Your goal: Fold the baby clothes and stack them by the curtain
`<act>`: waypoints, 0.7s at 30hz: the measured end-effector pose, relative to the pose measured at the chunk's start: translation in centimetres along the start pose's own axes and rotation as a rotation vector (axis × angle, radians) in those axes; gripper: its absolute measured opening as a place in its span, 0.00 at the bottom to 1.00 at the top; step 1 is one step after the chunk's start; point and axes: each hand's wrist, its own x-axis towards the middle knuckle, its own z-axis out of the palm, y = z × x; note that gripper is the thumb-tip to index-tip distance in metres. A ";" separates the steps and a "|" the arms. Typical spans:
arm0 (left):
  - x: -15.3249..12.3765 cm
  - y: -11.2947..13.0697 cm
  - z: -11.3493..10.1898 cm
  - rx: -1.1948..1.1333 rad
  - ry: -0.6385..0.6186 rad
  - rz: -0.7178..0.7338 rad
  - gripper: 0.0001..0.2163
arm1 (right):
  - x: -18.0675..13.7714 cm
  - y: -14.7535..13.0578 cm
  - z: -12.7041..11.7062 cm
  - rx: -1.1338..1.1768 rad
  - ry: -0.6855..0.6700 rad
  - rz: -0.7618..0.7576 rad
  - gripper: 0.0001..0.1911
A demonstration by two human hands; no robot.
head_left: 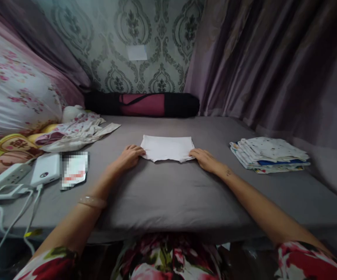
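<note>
A folded white garment [168, 148] lies flat on the grey bed sheet [168, 194], in front of me at the middle. Its near edge is slightly wavy. My left hand [131, 156] is closed on its left side by the near corner, with the fingers bent over the cloth. At the opposite side, my right hand [205, 158] pinches the near right corner between thumb and fingers. What kind of garment it is I cannot make out.
To the right stands a stack of folded printed clothes [270, 153]. At left are a power bank [46, 169], a power strip [9, 179] with cables, a blurred phone-like item [75, 171] and rumpled clothes [81, 130]. A long black and maroon bag [142, 104] lies along the wall.
</note>
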 end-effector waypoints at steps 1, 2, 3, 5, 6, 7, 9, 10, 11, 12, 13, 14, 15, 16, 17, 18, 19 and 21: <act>-0.4 -0.1 0.0 -0.009 -0.006 -0.019 0.22 | -0.1 0.0 -0.2 0.002 -0.014 0.014 0.27; -0.6 -0.1 -0.1 -0.020 -0.016 -0.038 0.23 | 0.0 0.0 -0.5 0.002 -0.030 0.031 0.26; -0.7 -0.2 -0.3 -0.030 -0.024 -0.061 0.22 | 0.2 -0.1 -0.9 0.001 -0.049 0.050 0.25; -0.4 0.0 -0.7 -0.040 -0.025 -0.120 0.20 | 1.1 -0.6 -1.3 -0.002 -0.068 0.096 0.23; 0.0 0.3 -0.7 -0.043 -0.016 -0.147 0.19 | 1.7 -1.1 -1.4 -0.001 -0.061 0.119 0.22; 0.5 0.8 -0.6 -0.045 0.002 -0.166 0.18 | 2.5 -1.6 -1.3 0.002 -0.045 0.139 0.22; 2.1 2.1 -0.1 -0.054 0.042 -0.170 0.18 | 4.4 -3.1 -0.7 0.016 0.005 0.177 0.22; 3.1 2.9 0.3 -0.057 0.056 -0.161 0.18 | 5.5 -3.9 -0.4 0.026 0.017 0.196 0.22; 4.2 3.9 0.8 -0.056 0.061 -0.156 0.18 | 6.5 -4.8 0.1 0.033 0.021 0.230 0.23; 5.2 4.8 1.3 -0.048 0.051 -0.162 0.19 | 7.6 -5.6 0.5 0.039 0.012 0.273 0.24; 6.2 5.6 1.8 -0.030 0.032 -0.193 0.19 | 8.6 -6.4 0.9 0.045 -0.009 0.312 0.25; 7.0 6.4 2.3 -0.010 0.008 -0.225 0.20 | 9.4 -7.0 1.3 0.046 -0.024 0.343 0.26; 7.6 7.0 2.7 0.008 -0.016 -0.253 0.21 | 10.0 -7.6 1.7 0.040 -0.031 0.364 0.27; 8.0 7.5 3.1 0.021 -0.041 -0.283 0.22 | 10.5 -8.0 2.1 0.035 -0.040 0.376 0.27; 8.2 7.8 3.4 0.027 -0.062 -0.310 0.23 | 10.8 -8.3 2.4 0.029 -0.047 0.383 0.28; 8.3 8.0 3.6 0.028 -0.079 -0.333 0.24 | 10.9 -8.5 2.7 0.025 -0.054 0.386 0.28; 8.2 8.1 3.8 0.025 -0.092 -0.351 0.24 | 11.0 -8.6 2.9 0.023 -0.062 0.387 0.28; 8.0 8.0 4.0 0.018 -0.104 -0.371 0.25 | 10.9 -8.6 3.2 0.020 -0.075 0.388 0.29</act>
